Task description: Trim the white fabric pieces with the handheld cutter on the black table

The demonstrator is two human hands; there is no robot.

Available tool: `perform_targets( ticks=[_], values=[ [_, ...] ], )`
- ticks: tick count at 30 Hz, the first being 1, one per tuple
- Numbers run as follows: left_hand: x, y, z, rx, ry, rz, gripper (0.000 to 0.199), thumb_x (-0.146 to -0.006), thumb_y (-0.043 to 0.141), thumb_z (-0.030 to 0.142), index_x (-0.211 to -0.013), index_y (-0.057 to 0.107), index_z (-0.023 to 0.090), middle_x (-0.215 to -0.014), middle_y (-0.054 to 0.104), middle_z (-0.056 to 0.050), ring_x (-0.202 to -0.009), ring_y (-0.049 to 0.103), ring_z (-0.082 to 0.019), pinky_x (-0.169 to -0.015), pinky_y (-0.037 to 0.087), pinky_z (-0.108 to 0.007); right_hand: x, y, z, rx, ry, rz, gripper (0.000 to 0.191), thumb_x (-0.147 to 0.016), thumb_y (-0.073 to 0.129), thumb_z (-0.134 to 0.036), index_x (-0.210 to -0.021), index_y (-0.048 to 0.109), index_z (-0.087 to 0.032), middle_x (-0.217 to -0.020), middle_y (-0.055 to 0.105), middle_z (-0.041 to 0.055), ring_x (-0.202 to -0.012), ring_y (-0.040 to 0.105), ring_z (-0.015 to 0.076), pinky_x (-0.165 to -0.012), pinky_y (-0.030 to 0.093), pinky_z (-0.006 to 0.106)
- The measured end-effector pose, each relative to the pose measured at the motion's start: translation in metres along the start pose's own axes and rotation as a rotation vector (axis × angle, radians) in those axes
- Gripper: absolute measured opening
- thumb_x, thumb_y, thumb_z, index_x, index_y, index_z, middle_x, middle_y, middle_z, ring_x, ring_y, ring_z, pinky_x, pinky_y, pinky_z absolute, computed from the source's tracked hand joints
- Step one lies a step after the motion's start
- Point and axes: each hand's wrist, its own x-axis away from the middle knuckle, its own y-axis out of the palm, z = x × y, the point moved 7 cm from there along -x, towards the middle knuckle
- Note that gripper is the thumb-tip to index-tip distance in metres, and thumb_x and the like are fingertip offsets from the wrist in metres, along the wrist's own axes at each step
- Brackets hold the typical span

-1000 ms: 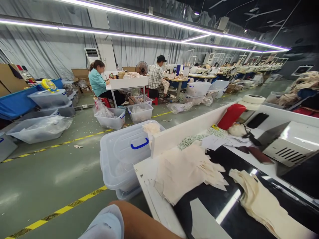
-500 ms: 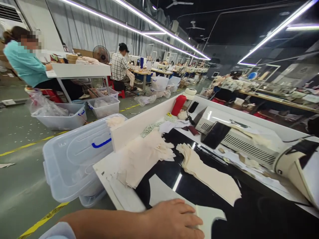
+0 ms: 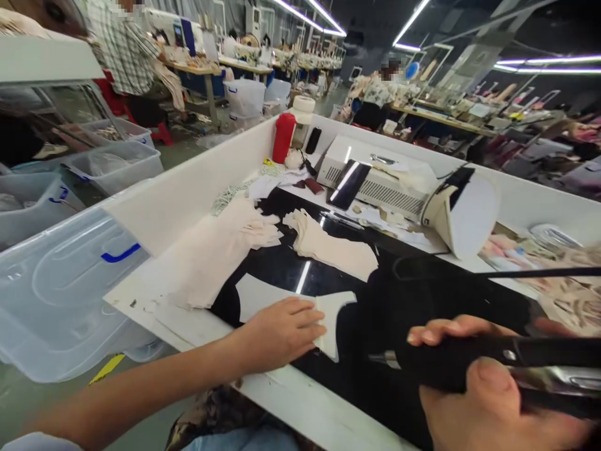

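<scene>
My left hand (image 3: 286, 332) lies flat, fingers stretched, on a pale cut piece (image 3: 256, 297) and the cream piece (image 3: 335, 313) at its right end, on the glossy black surface (image 3: 375, 382). At the lower right my right hand (image 3: 474, 401) is wrapped round a black handheld tool (image 3: 469, 357) with a metal tip that points left toward the cream piece, apart from it. Beyond my left hand lies a stack of cream fabric pieces (image 3: 338, 247). A pile of pale pink fabric pieces (image 3: 216, 250) sits to the left.
At the back stand a red bottle (image 3: 283, 138), a phone (image 3: 349, 185) leaning on a white machine (image 3: 394, 181), and a lamp-like cone (image 3: 469, 213). Fabric scraps (image 3: 558, 275) lie at right. A lidded clear bin (image 3: 70, 282) adjoins the table's left side. People sit farther off.
The view has turned right and down. My right hand with the black tool has come into view. My left hand still rests on the pale pieces.
</scene>
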Motion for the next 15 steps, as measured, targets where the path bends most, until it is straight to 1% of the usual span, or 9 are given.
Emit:
perform_targets(
  ticks=[3,6,8,10,12,15],
  values=[
    [-0.002,-0.006,0.003,-0.012,0.017,-0.027,0.029,-0.103,0.061,0.023,-0.131,0.062,0.013,-0.139,0.066,-0.011,-0.131,0.059,-0.027,-0.114,0.048,-0.043,0.008,0.017,-0.008,-0.048,-0.017,-0.067,0.061,-0.069,0.085,-0.035,-0.121,0.054,-0.028,-0.074,0.067,-0.0066,-0.054,0.053,0.0196,-0.044,0.055,0.034],
    [-0.005,-0.013,0.009,-0.023,0.047,-0.01,0.026,-0.102,0.062,0.019,-0.128,0.063,0.012,-0.135,0.067,-0.012,-0.13,0.06,-0.026,-0.114,0.048,-0.043,0.015,0.025,-0.012,-0.126,-0.032,-0.127,0.058,-0.073,0.087,-0.037,-0.121,0.055,-0.028,-0.073,0.067,-0.0058,-0.053,0.053,0.0197,-0.042,0.053,0.033],
    [-0.01,-0.016,0.016,-0.007,0.081,-0.003,0.018,-0.103,0.06,0.016,-0.12,0.064,0.012,-0.124,0.071,-0.01,-0.121,0.063,-0.023,-0.111,0.05,-0.038,0.019,0.027,-0.013,-0.171,-0.051,-0.159,0.059,-0.074,0.088,-0.038,-0.122,0.056,-0.028,-0.074,0.068,-0.0049,-0.053,0.054,0.0193,-0.042,0.054,0.033],
    [-0.015,-0.016,0.021,0.009,0.117,-0.026,0.012,-0.105,0.055,0.013,-0.111,0.066,0.012,-0.109,0.072,-0.008,-0.109,0.066,-0.019,-0.104,0.053,-0.033,0.022,0.027,-0.011,-0.193,-0.051,-0.172,0.059,-0.075,0.09,-0.039,-0.123,0.057,-0.028,-0.075,0.068,-0.0048,-0.053,0.055,0.0186,-0.043,0.054,0.033],
    [-0.021,-0.014,0.027,-0.002,0.154,-0.067,0.015,-0.106,0.051,0.011,-0.103,0.065,0.013,-0.099,0.07,-0.006,-0.099,0.066,-0.017,-0.097,0.055,-0.029,0.023,0.027,-0.008,-0.198,-0.039,-0.171,0.06,-0.075,0.091,-0.04,-0.122,0.058,-0.028,-0.075,0.068,-0.005,-0.053,0.056,0.0183,-0.042,0.054,0.032],
    [-0.028,-0.009,0.031,-0.055,0.2,-0.094,0.021,-0.106,0.049,0.01,-0.093,0.064,0.015,-0.09,0.066,-0.005,-0.09,0.064,-0.017,-0.091,0.055,-0.028,0.024,0.029,-0.008,-0.202,-0.042,-0.17,0.057,-0.075,0.091,-0.042,-0.121,0.06,-0.029,-0.074,0.067,-0.0052,-0.052,0.057,0.0181,-0.041,0.053,0.031]
  ],
)
